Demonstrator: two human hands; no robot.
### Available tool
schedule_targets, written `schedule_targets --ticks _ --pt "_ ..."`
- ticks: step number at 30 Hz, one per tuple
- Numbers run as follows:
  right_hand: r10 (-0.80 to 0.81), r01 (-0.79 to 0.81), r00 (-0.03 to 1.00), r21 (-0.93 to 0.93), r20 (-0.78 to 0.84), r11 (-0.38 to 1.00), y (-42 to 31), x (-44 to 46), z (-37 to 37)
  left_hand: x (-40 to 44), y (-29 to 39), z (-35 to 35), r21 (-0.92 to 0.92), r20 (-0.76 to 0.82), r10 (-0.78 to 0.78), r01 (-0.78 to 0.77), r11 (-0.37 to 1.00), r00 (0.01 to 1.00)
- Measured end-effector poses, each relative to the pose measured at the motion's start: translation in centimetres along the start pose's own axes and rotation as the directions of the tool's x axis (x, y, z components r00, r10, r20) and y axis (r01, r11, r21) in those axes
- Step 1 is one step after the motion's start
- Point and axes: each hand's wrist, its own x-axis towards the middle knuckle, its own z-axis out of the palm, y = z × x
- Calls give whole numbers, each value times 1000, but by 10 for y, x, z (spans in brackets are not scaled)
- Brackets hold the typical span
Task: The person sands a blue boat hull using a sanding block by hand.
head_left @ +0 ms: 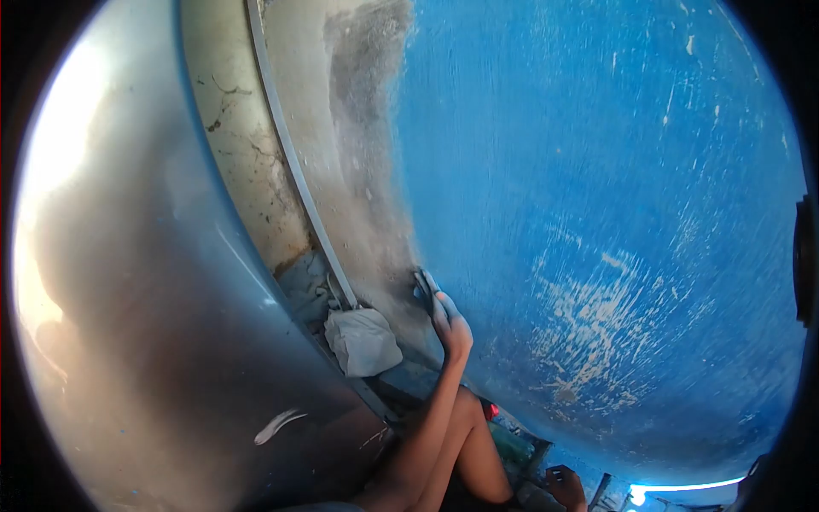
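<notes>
A curved wall rises in front of me, its main part painted blue (512, 171) and a grey-beige strip (358, 111) along its left. At the border between the two, my left hand (448, 317) presses a dark flat pad (421, 290) against the surface. Its fingers are long and close together, with pale dust on them; the pad's exact kind is hidden by the hand. Low at the right, my right hand (563, 486) is held near my knee with its fingers curled. What it holds, if anything, I cannot make out.
A large shiny metal surface (171, 299) curves up close on the left. Beside it a crumpled whitish bag (363, 341) sits at the foot of a thin grey strip (294, 162). Scratched pale marks (597, 324) cover the lower blue wall. A bright light (638, 493) glows bottom right.
</notes>
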Motion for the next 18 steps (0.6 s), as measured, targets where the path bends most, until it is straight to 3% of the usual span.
schedule_targets --ticks 1,4,10,12,13,15,17,18 --pt "10 -10 1000 -2 0 1000 0 -1 0 -2 -9 -3 0 -1 -11 11 1000 1000" --pt "38 -38 999 12 4 999 -4 -3 -1 -14 -99 -11 -172 -64 -378 363 916 924" --pt "66 -66 998 56 1 996 -14 1 -2 1 -49 -17 -187 -128 -592 567 802 796" --pt "3 -4 1000 -22 -30 1000 6 5 4 5 -5 -16 -31 79 -361 364 931 929" --pt "-75 70 995 -89 -60 994 14 4 8 9 3 -13 -22 80 -372 375 927 925" --pt "-6 4 999 -49 -50 999 5 -4 6 13 11 -10 29 65 70 -72 997 995" --pt "49 -49 998 -5 -51 999 -13 -7 0 10 -36 -15 -37 88 -11 15 999 996" --pt "98 -97 995 24 -25 995 -23 -8 -4 8 -73 -20 -50 -13 -290 289 956 957"
